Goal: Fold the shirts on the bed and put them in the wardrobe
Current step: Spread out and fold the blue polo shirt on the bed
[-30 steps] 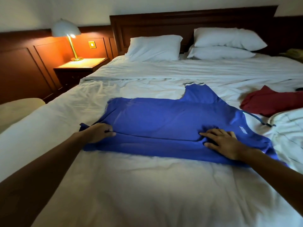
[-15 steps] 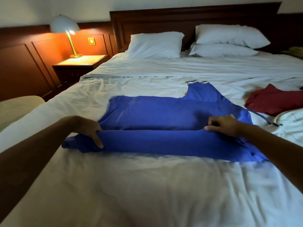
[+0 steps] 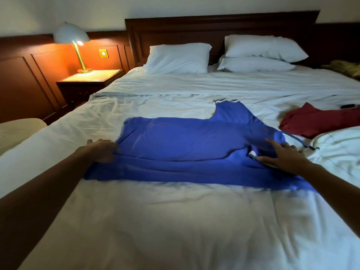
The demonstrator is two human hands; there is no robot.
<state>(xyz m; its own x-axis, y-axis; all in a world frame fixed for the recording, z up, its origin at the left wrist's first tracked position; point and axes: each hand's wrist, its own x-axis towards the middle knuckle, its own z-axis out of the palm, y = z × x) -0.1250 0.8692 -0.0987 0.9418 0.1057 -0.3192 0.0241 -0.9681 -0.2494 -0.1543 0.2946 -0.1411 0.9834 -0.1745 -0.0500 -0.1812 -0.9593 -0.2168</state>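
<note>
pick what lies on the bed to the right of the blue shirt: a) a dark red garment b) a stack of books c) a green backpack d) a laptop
a, a crumpled dark red garment lies on the white bed just right of the blue shirt

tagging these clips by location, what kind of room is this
Most likely a hotel bedroom: a wide bed in white sheets with stacked white pillows, a dark wooden headboard matching the wall panelling, and a lit brass lamp on a bedside table.
</note>
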